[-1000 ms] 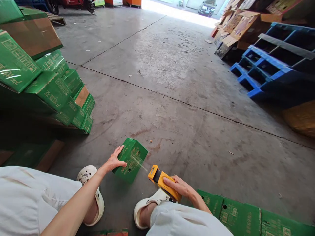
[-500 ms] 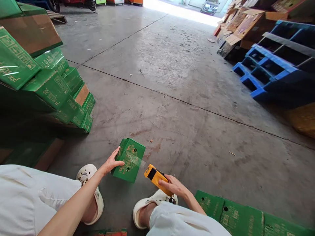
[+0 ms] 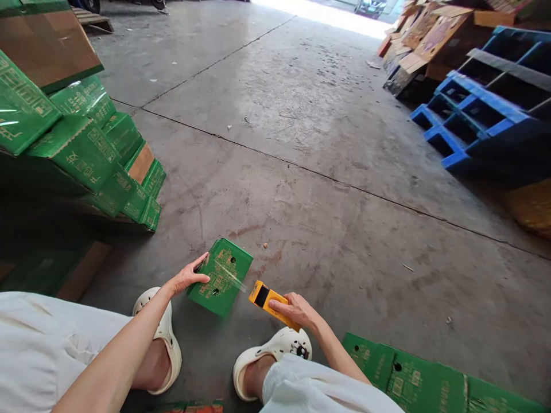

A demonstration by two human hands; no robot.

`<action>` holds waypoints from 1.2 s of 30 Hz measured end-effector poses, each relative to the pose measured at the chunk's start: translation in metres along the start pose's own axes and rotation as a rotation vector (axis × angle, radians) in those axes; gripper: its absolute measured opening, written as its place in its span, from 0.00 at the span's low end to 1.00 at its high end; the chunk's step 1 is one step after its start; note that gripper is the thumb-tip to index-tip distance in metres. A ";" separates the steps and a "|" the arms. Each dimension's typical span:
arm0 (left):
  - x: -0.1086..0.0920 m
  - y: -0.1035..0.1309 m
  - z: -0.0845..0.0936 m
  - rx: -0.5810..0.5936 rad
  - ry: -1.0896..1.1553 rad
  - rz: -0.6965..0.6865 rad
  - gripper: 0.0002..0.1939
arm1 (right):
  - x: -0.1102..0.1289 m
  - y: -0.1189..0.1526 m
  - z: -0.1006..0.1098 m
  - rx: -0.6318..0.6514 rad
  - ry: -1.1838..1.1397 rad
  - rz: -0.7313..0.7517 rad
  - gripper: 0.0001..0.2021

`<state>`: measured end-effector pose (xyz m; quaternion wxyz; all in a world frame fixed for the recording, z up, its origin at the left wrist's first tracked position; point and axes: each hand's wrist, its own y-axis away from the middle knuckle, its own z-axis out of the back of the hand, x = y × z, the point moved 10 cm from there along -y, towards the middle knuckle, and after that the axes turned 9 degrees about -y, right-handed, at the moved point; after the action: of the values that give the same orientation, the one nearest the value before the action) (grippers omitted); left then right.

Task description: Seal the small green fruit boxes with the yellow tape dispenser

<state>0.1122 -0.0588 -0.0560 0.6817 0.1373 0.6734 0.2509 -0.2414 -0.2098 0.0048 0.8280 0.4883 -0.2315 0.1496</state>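
Note:
A green printed carton (image 3: 226, 272) with two small round holes stands between my feet and the open floor. My left hand (image 3: 188, 275) is on the carton's left side, thumb over the top face and fingers at the upper left edge. My right hand (image 3: 295, 310) is wrapped round a yellow tool (image 3: 269, 302) with a black patch, just right of the carton. A clear shiny strip (image 3: 235, 279) runs from the carton's face toward the tool's tip.
Green cartons (image 3: 86, 152) are stacked at the left. More green cartons (image 3: 424, 381) lie at the lower right. Blue pallets (image 3: 473, 112) and brown cardboard boxes (image 3: 443, 37) stand at the upper right. White clogs (image 3: 275, 347) are on my feet.
The carton and my left hand have shifted slightly left. My right hand and the yellow tool have moved a little up and left. The view has tilted down slightly.

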 end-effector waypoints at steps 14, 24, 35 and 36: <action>-0.046 0.038 -0.035 -0.636 -1.020 0.050 0.58 | 0.054 -0.045 -0.021 -0.040 0.223 -0.014 0.28; -0.045 0.034 -0.086 -0.488 -1.316 0.133 0.69 | 0.059 -0.047 -0.024 -0.094 0.294 -0.014 0.33; -0.055 0.024 -0.075 -0.510 -1.136 0.170 0.71 | 0.052 -0.050 -0.029 -0.010 0.218 0.061 0.28; -0.055 0.024 -0.073 -0.497 -1.138 0.170 0.71 | 0.051 -0.048 -0.029 -0.005 0.211 0.067 0.28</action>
<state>0.0379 -0.0787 -0.0009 0.9228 0.1397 0.1131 0.3408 -0.1687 -0.2062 -0.0163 0.8435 0.4599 -0.1593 0.2273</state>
